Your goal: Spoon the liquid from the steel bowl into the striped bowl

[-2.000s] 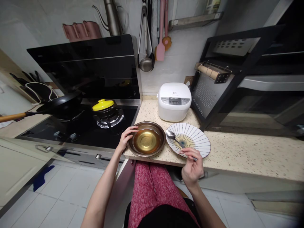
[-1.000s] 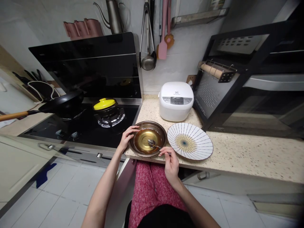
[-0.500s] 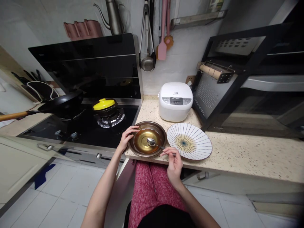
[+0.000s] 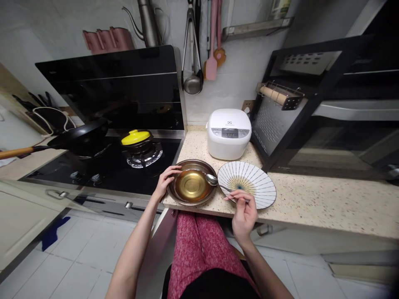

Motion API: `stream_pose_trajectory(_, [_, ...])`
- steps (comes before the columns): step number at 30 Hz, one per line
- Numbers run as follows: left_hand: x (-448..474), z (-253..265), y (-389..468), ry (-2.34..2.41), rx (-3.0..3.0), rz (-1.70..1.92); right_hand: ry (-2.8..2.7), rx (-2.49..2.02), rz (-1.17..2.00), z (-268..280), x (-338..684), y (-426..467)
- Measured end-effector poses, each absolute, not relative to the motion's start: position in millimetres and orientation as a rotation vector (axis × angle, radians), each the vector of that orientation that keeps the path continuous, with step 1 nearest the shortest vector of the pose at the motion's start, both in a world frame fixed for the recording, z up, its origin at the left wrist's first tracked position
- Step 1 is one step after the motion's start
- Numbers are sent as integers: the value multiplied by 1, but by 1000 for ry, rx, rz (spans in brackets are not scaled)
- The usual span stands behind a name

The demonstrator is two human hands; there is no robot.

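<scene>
A round metal bowl [image 4: 181, 197] stands at the counter's front edge with golden-brown liquid [image 4: 192, 186] in it. My left hand [image 4: 166, 180] grips the bowl's left rim, fingers reaching over the inside edge. Pinched in my right hand [image 4: 245, 211] is the handle of a metal spoon [image 4: 212, 180]. The spoon's head hangs over the bowl's right side, near the rim; whether it carries any liquid I cannot tell. Beneath the handle and my right fingers lies a white plate [image 4: 262, 182] with dark radiating lines, right beside the bowl.
Behind the bowl and plate stands a white rice cooker [image 4: 229, 139]. To the left, the black gas hob [image 4: 124, 178] carries a pot with a yellow lid [image 4: 135, 137] and a black wok [image 4: 79, 137]. A dark rack with an oven [image 4: 352, 137] is at the right. Utensils hang on the wall.
My right hand has moved right with the spoon, from over the bowl's middle to its right rim and the plate. My left hand stays on the bowl.
</scene>
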State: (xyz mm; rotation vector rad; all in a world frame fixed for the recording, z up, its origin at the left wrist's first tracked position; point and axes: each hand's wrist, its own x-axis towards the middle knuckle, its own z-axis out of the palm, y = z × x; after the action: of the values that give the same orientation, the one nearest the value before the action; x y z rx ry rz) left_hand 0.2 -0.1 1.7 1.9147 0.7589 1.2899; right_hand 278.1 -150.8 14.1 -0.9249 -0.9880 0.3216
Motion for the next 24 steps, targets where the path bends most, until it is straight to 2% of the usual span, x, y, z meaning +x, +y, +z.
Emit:
stream_pose_trajectory(13, [0,1,0,750,1909,1293,-963,-977,138,24,305,-155])
stream_pose_trajectory(24, [0,-1,1,747,1909,1303,-1324,-988,-222,11,316,-154])
